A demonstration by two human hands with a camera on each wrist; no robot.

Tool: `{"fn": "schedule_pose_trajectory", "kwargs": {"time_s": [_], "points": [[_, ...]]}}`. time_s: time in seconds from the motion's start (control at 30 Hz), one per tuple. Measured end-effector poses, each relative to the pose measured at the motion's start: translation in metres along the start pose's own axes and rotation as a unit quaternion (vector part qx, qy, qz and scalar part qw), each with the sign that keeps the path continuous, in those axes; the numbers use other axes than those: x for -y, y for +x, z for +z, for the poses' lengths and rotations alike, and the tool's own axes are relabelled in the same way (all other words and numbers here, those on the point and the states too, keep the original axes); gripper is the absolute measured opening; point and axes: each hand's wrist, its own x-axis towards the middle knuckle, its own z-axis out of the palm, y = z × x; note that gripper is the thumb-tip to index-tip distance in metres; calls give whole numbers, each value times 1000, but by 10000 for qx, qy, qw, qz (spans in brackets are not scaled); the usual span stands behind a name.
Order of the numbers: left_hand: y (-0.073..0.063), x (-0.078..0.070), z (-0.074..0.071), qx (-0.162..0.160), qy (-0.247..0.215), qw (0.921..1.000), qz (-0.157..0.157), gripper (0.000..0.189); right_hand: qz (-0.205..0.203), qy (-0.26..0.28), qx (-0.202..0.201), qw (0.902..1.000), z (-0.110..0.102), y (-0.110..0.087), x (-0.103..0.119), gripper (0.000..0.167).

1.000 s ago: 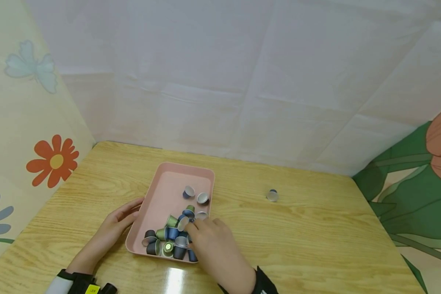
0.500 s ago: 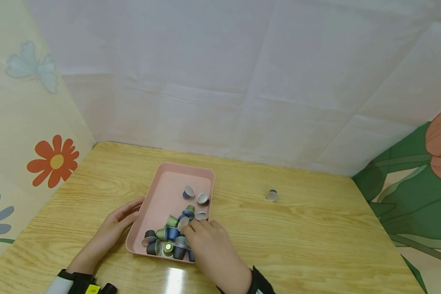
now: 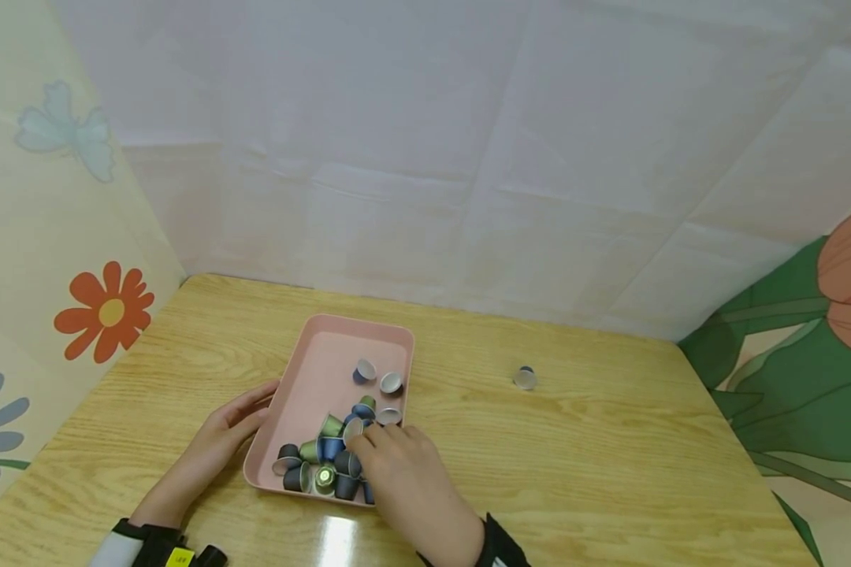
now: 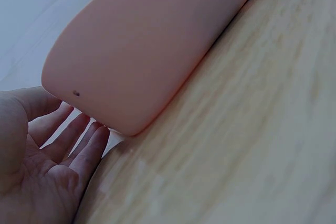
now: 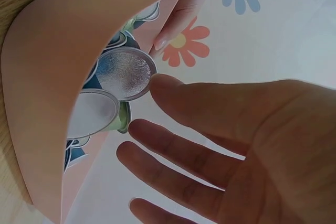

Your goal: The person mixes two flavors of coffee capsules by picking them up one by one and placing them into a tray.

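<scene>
A pink tray (image 3: 319,366) holds a heap of coffee capsules in blue, green and dark grey, mostly toward its near end. My left hand (image 3: 220,429) rests at the tray's left side; in the left wrist view its extended fingers (image 4: 86,153) touch the wall near a corner. Over the near right part of the tray is my right hand (image 3: 414,476), covering some capsules. Seen from the right wrist, its thumb touches the edge of a silver-lidded capsule (image 5: 128,74), while the other fingers (image 5: 168,179) spread loosely around nothing.
One blue capsule with a pale lid (image 3: 525,379) lies alone on the wooden table (image 3: 610,441), right of the tray. Behind the table hangs a white cloth (image 3: 425,157). Flower-patterned sheets (image 3: 109,311) stand at the left and right.
Near my right fingers, a capsule that showed its silver lid has turned and now shows its dark side. My right hand has shifted slightly left; the left hand stays put.
</scene>
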Motion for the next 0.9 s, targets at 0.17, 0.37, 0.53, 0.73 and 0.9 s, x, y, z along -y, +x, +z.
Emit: {"fn": "schedule_pose_trajectory", "kwargs": {"time_s": [0.17, 0.37, 0.53, 0.73, 0.9], "points": [[1, 1, 0, 7, -8, 10000, -1, 54, 45, -27, -79, 10000, 1, 1, 1, 24], [0, 1, -2, 57, -13, 10000, -14, 54, 139, 311, -283, 9990, 4, 3, -3, 25], [-1, 1, -3, 35, -36, 10000, -15, 54, 194, 726, -463, 9961, 7, 1, -11, 25], [-1, 2, -2, 21, -102, 9999, 29, 54, 470, 755, -760, 9931, 13, -13, -34, 25], [0, 4, -1, -3, -105, 9999, 46, 54, 694, 721, -1066, 9893, 18, -27, -61, 28]]}}
